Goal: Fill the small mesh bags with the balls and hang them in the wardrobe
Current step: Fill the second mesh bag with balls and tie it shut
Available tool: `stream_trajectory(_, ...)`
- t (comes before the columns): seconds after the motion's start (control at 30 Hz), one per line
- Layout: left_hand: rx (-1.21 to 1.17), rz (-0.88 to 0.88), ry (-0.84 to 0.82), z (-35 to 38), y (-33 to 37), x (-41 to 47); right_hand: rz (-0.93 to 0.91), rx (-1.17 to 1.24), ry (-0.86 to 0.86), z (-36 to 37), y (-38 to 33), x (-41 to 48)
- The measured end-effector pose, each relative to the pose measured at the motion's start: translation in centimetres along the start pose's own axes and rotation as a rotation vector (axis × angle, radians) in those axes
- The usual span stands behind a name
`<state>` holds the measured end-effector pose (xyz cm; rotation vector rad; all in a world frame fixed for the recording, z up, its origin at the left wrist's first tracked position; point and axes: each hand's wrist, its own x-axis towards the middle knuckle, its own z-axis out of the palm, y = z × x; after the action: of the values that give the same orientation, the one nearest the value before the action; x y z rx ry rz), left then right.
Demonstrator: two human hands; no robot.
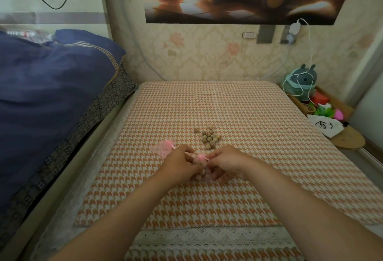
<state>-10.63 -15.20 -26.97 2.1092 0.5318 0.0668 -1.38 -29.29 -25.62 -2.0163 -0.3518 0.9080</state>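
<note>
Both hands met over the orange-and-cream houndstooth cloth (238, 115) covering the table, with a small pink mesh bag filled with tan wooden balls (201, 169) held between them. The left hand (179, 165) was closed against the bag's left side, its fingers curled around it. The right hand (228, 162) had thumb and forefinger pressed together on the thin pink drawstring (204, 157) at the bag's neck, its other fingers tucked beneath the bag's right side. The bag's lower end rested on or just above the cloth; which one could not be told.

Just beyond the grip, slightly to the right, lay a loose cluster of small tan wooden balls (209, 137) on the cloth, one of them a little apart to the left. To the left of the grip, just beside the left hand's knuckles, a second pink mesh bag (162, 147) lay flat and looked empty. Far to the left of the hands was a dark blue quilt (47, 86) on a bed. Far off to the right, well apart from the grip, sat a grey-green plush toy (301, 81) with a white cable draped over it.
</note>
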Motion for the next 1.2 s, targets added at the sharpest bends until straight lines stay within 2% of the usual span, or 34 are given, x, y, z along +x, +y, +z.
stream_trajectory(0.13, -0.024, 0.027, 0.138, -1.6, -0.5, -0.3, -0.066, 0.088, 0.043, 1.9, -1.2, 0.3)
stream_trajectory(0.3, 0.006, 0.004, 0.264, -5.3, -2.5, 0.0, -0.148, 0.091, -0.023, 5.5, -3.6, 1.0)
stream_trajectory(0.4, -0.012, -0.053, 0.331, -7.3, -4.0, 0.2, -0.269, -0.123, 0.080, 7.4, -4.4, 2.6)
stream_trajectory(0.47, 0.032, -0.073, 0.383, -8.5, -4.8, 0.3, -0.349, -0.345, 0.179, 8.2, -4.5, 3.7)
stream_trajectory(0.53, 0.093, -0.084, 0.412, -9.4, -5.5, 0.5, -0.390, -0.472, 0.206, 8.6, -4.5, 4.3)
stream_trajectory(0.6, 0.141, -0.109, 0.400, -10.1, -6.1, 0.7, -0.409, -0.529, 0.224, 9.0, -4.6, 5.0)
stream_trajectory(0.7, 0.361, -0.106, 0.407, -10.5, -7.0, 1.4, -0.426, -0.592, 0.277, 9.6, -4.7, 5.9)
stream_trajectory(0.93, 0.730, 0.200, 0.440, -8.9, -6.5, 2.9, -0.444, -0.700, 0.304, 10.1, -4.2, 7.0)
stream_trajectory(1.1, 0.810, 0.189, 0.260, -7.9, -5.7, 3.5, -0.508, -0.623, 0.320, 9.4, -4.2, 6.7)
stream_trajectory(1.2, 0.770, 0.156, 0.201, -7.5, -5.3, 3.7, -0.506, -0.562, 0.306, 8.3, -4.1, 6.3)
